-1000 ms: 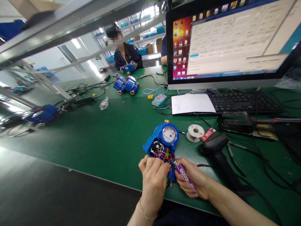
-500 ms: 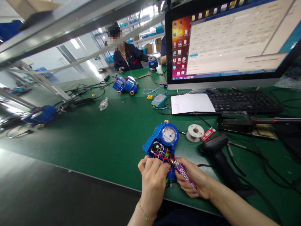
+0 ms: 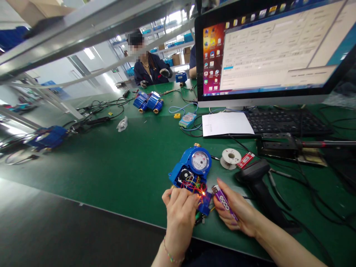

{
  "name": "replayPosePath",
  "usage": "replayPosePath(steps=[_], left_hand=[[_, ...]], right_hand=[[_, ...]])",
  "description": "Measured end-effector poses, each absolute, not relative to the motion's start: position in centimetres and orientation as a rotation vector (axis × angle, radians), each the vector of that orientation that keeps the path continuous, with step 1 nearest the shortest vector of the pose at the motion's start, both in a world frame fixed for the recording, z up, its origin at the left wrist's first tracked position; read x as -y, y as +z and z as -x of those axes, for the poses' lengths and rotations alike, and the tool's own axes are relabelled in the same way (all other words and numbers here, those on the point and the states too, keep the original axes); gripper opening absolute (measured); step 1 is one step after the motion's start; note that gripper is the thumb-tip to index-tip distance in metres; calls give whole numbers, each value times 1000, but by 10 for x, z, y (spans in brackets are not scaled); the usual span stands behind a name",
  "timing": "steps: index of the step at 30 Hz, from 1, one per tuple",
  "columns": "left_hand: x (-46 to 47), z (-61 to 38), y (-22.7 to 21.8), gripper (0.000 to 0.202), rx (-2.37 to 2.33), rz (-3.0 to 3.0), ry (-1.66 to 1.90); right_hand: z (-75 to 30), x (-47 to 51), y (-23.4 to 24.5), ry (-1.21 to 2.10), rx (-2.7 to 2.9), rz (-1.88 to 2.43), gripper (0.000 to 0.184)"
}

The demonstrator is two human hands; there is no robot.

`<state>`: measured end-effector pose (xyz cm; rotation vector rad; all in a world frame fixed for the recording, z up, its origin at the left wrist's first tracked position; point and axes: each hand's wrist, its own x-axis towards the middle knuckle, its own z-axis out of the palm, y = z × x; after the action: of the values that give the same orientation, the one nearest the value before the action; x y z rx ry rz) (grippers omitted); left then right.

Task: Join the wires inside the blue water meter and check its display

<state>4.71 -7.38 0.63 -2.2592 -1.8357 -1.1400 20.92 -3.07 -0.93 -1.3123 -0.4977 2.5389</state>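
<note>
A blue water meter (image 3: 178,172) with a round dial lies on the green bench, its housing open over red and yellow wires (image 3: 191,183). At its near edge, my left hand (image 3: 182,207) is closed, fingertips pinched on the wires; their tips hide the exact grip. A small bright orange glow (image 3: 203,193) shows among the wires beside those fingers. My right hand (image 3: 236,213) is wrapped around a purple lighter (image 3: 223,200), its metal top pointing toward the meter and a little apart from it.
Right of the meter are a white spool (image 3: 230,158), a red box (image 3: 246,160) and a black barcode scanner (image 3: 261,189). Behind stand a monitor (image 3: 267,100), keyboard (image 3: 289,120) and paper (image 3: 226,123). More blue meters (image 3: 148,101) sit farther back, near a co-worker (image 3: 150,68).
My right hand has drawn the lighter back to the right, away from the wires. An orange glow has appeared there. The co-worker's gloved hand has left the far meter.
</note>
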Motion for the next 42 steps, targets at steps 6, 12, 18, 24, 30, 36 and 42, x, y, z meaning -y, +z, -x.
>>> replayPosePath(steps=[6,12,18,24,30,36,42], left_hand=[[73,-45,5,14,1870,2243,-1210],[72,-44,11,11,1907,2283,-1199],[72,-40,16,11,1921,2347,-1118],[71,-44,17,11,1892,2331,-1219],[73,-42,23,10,1962,2376,-1142],[84,-39,31,20,1922,2564,-1053],[82,-43,29,16,1938,2562,-1165]], right_hand=[[-221,27,-28,1647,1396,1604,59],[-229,27,-40,1131,1816,1656,50],[-225,34,-34,442,2031,1489,31],[-215,38,-18,584,1961,1175,14],[-205,45,-12,1048,1772,1233,24],[-187,58,-10,1287,1588,1265,22],[-174,60,-21,1498,1225,1347,32]])
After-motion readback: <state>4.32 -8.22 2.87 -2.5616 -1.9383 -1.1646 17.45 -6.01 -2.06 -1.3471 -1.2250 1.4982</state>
